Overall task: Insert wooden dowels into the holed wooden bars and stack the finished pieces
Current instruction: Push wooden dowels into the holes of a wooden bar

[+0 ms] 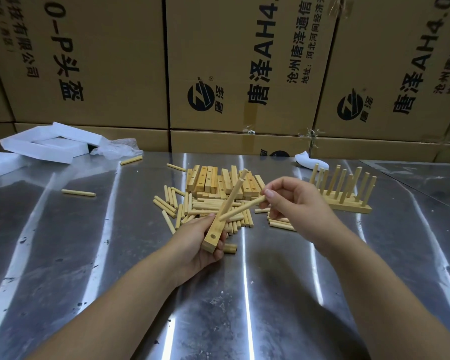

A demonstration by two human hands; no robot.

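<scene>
2 hands work above the steel desk [140, 294]. The left hand [198, 246] grips a holed bar [210, 241] with what looks like 2 standing dowels [231, 196] in it, though they overlap. The right hand [294, 201] pinches a loose dowel [244, 206], its far end at the bar. Beyond lie a dowel heap [190, 211] and a bar pile [208, 178], with finished pieces [348, 201] at right. Closed cardboard boxes [231, 61] line the back; a white foam tray [37, 146] sits far left.

The shiny steel table [89, 255] in front of me carries a heap of loose dowels [182, 206] at its middle. A pile of holed bars [205, 179] lies just behind, and finished pieces [353, 207] stand to the right. One stray dowel [78, 192] lies on the left, with white foam [50, 146] and a plastic bag [117, 148] at the far left.
</scene>
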